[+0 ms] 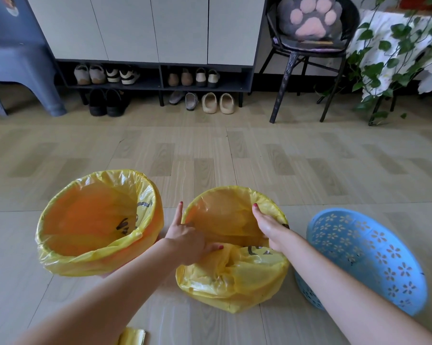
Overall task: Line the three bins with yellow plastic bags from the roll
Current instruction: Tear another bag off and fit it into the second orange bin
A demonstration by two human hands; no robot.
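Three bins stand on the floor in a row. The left bin (60, 250) is fully lined with a yellow bag folded over its rim. The middle bin (234, 277) is wrapped in a yellow bag with loose folds bunched at its near side. My left hand (187, 240) presses the bag at the bin's left rim, index finger pointing outward. My right hand (267, 227) grips the bag at the right rim, fingers inside. The blue perforated bin (374, 260) at the right has no bag. The yellow bag roll (132, 336) lies at the bottom edge.
A shoe cabinet (157, 78) with several pairs of shoes stands along the far wall. A grey-blue stool (23, 70) is at the far left, a black chair (307, 53) with a paw cushion and a trailing plant (389, 66) at the far right. Wood-pattern floor lies between.
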